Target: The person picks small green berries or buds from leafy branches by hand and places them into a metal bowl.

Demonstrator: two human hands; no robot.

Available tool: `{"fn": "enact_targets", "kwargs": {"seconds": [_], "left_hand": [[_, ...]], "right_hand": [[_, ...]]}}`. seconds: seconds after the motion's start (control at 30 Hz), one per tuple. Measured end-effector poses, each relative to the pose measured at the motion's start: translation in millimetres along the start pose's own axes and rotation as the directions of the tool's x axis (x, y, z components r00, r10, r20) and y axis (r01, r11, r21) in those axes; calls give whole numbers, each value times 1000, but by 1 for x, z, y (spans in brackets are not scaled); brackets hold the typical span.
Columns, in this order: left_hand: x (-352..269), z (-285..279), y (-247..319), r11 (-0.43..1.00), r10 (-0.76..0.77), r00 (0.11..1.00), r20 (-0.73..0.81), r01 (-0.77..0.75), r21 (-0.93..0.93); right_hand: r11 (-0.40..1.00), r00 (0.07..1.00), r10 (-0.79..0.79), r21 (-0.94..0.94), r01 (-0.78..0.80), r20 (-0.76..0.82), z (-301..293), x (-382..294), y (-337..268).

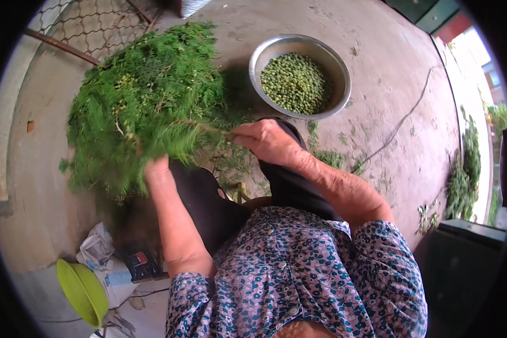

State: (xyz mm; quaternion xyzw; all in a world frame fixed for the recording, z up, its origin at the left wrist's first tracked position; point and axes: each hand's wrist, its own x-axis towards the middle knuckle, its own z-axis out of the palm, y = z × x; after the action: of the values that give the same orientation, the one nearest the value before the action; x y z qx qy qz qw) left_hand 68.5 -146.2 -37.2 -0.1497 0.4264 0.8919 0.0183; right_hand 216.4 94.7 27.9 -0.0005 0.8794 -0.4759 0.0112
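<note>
A leafy green branch stretches between my two hands over the left side of a large heap of cut evergreen-like branches (152, 84). My right hand (270, 141) pinches the branch's brown stem (203, 126) at its right end. At the heap's lower edge, my left hand (156, 169) is among the feathery foliage; its fingers are mostly hidden and blurred, so its grip cannot be told. Past my right hand stands a round metal basin (342, 95) partly filled with small green berries or seed cones (295, 82).
A wire mesh frame (63, 46) lies beyond the heap at the upper left. A lime-green plastic basin (82, 291) and a crumpled white bag (96, 247) are at the lower left. Cut sprigs lie on the concrete floor (388, 84). More branches (462, 181) rest by the doorway at right.
</note>
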Motion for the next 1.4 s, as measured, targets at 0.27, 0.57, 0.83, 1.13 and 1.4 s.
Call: {"fn": "enact_targets", "kwargs": {"seconds": [0.27, 0.57, 0.83, 1.13, 1.4], "left_hand": [[20, -29, 13, 990, -97, 995, 35, 100, -104], [32, -25, 10, 991, -126, 991, 36, 127, -38], [25, -6, -3, 993, -114, 968, 223, 103, 62], [18, -7, -5, 987, -143, 920, 366, 104, 124], [-18, 11, -27, 965, -258, 838, 481, 203, 166]], "right_hand": [[842, 646, 488, 122, -525, -587, -63, -121, 160], [807, 705, 589, -338, -484, 396, -101, -299, 193], [659, 620, 535, -176, -731, -573, -126, -266, 224], [684, 148, 455, 239, -689, -878, -43, -258, 263], [685, 7, 680, 631, -365, -734, -2, -239, 288]]}}
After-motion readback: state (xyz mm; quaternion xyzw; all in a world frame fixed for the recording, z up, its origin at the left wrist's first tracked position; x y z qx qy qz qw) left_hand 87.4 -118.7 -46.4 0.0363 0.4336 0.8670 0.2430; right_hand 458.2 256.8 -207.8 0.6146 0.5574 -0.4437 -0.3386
